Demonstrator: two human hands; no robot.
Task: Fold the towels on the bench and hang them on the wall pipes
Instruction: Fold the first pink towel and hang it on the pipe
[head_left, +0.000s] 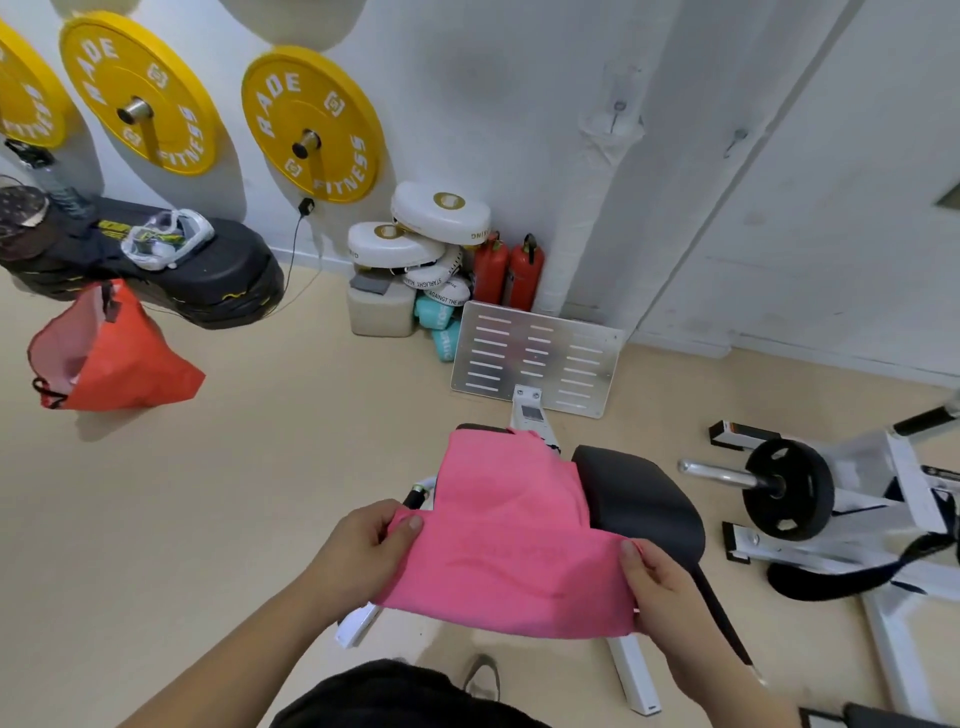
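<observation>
A pink towel (506, 540) is stretched between my two hands over the black padded bench (641, 499). My left hand (363, 545) pinches its near-left corner between thumb and fingers. My right hand (660, 582) pinches its near-right corner. The towel's far end lies on the bench pads. An orange towel (111, 353) hangs at the left from a point hidden behind the black pads there. Metal pipes (306, 143) stick out of the wall through yellow weight plates.
Yellow weight plates (314, 122) are mounted on the wall. Stacked black pads (208, 275) sit at the left. White boxing pads (415, 244), two red fire extinguishers (511, 273) and a metal footplate (535, 358) stand ahead. A plate-loaded machine (789, 488) is at the right.
</observation>
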